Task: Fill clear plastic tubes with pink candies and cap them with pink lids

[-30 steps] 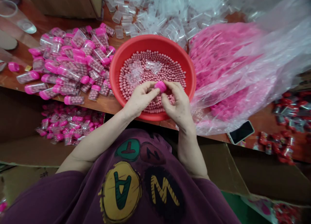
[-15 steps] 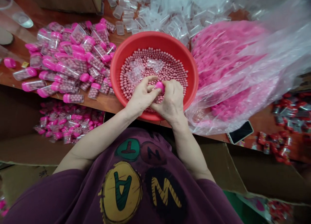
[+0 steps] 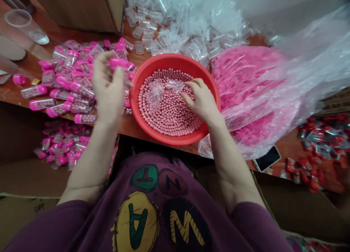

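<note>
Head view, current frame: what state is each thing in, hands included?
Left hand: blurred, over the capped bottles; grip unclear
Right hand: fingers parted, over the red basin
Red basin: upright, holding pink beads and a few clear containers
Capped bottles: bead-filled, heaped, many on their sides
Clear tubes behind the basin: uncapped, heaped
Plastic bag: holding pink pieces
Phone: lying flat, screen dark

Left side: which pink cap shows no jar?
The far-left pink cap, by the small yellow piece; the piled caps top bead-filled jars.
</note>
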`<state>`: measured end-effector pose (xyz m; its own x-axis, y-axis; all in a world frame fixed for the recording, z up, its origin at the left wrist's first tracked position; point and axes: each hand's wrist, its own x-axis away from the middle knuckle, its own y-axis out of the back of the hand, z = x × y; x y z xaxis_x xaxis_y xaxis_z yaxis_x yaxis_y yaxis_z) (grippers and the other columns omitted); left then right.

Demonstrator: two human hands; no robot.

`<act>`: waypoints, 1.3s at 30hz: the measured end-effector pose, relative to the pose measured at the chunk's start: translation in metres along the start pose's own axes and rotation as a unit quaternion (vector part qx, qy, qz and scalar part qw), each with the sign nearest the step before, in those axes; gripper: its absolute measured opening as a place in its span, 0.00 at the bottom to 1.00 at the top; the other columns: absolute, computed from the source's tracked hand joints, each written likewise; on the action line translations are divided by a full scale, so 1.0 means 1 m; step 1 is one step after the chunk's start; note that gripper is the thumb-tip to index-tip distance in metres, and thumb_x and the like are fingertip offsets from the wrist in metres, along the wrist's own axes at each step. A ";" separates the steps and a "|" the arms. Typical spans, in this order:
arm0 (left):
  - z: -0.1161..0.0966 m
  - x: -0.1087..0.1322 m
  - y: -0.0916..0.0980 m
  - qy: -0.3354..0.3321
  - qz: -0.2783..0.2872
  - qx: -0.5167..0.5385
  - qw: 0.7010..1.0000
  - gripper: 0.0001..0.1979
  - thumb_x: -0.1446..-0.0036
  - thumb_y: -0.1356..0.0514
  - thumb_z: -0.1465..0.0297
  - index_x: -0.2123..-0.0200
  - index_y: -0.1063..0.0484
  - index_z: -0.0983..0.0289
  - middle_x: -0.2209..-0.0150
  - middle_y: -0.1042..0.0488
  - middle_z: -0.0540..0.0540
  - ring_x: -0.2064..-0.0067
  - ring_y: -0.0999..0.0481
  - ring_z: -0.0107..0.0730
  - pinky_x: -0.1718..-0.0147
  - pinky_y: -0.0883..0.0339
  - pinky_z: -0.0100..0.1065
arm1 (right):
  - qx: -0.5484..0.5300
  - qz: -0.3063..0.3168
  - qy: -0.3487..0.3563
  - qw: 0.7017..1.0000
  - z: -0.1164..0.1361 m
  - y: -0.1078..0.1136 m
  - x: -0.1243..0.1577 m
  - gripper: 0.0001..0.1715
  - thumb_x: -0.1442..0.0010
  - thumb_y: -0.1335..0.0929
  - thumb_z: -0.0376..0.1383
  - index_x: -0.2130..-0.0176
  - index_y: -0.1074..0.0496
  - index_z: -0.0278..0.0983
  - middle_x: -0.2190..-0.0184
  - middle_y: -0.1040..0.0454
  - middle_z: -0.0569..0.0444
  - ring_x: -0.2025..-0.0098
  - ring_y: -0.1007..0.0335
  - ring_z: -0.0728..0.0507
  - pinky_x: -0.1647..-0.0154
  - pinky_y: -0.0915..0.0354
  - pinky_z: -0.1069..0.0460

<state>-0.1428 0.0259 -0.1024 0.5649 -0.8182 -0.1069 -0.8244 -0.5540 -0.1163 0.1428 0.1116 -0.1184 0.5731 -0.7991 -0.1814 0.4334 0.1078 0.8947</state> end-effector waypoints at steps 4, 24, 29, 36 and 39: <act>0.025 -0.058 0.040 -0.095 -0.090 -0.227 0.965 0.20 0.29 0.39 0.67 0.36 0.34 0.52 0.32 0.26 0.44 0.28 0.35 0.39 0.24 0.42 0.49 | 0.153 0.100 -0.017 0.983 -0.009 -0.008 -0.035 0.28 0.27 0.39 0.30 0.33 0.28 0.32 0.31 0.29 0.31 0.34 0.29 0.24 0.36 0.30 0.29; 0.012 0.028 -0.127 -0.103 0.544 -0.611 0.566 0.21 0.31 0.46 0.77 0.44 0.16 0.77 0.50 0.15 0.75 0.41 0.15 0.56 0.43 0.25 0.39 | -0.035 0.022 -0.044 0.998 0.008 0.011 0.056 0.20 0.29 0.34 0.33 0.41 0.22 0.34 0.45 0.16 0.39 0.45 0.20 0.34 0.39 0.25 0.39; 0.013 0.043 -0.145 -0.104 0.548 -0.648 0.519 0.22 0.34 0.46 0.79 0.47 0.15 0.75 0.50 0.14 0.74 0.42 0.15 0.57 0.45 0.24 0.40 | -0.094 -0.258 -0.065 0.959 0.009 0.030 0.125 0.14 0.24 0.35 0.40 0.48 0.20 0.41 0.51 0.16 0.47 0.49 0.19 0.39 0.44 0.22 0.40; 0.052 0.046 -0.188 -0.053 0.454 -0.603 0.653 0.17 0.37 0.40 0.74 0.50 0.16 0.73 0.47 0.16 0.74 0.41 0.18 0.62 0.41 0.25 0.46 | -0.182 -0.410 -0.360 0.818 -0.068 0.008 0.202 0.17 0.28 0.36 0.45 0.50 0.23 0.40 0.61 0.18 0.49 0.64 0.21 0.43 0.56 0.20 0.44; 0.064 0.049 -0.202 0.062 0.407 -0.500 0.762 0.09 0.42 0.37 0.77 0.60 0.18 0.69 0.58 0.16 0.67 0.45 0.17 0.58 0.42 0.26 0.44 | -0.145 -0.349 -0.389 0.840 -0.101 -0.003 0.200 0.20 0.31 0.35 0.42 0.45 0.25 0.38 0.51 0.18 0.44 0.56 0.20 0.41 0.46 0.20 0.39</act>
<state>0.0532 0.1075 -0.1474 -0.1054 -0.9272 0.3595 -0.5493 0.3556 0.7562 0.3260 0.0113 -0.1982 -0.4709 -0.8597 -0.1977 0.6908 -0.4988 0.5235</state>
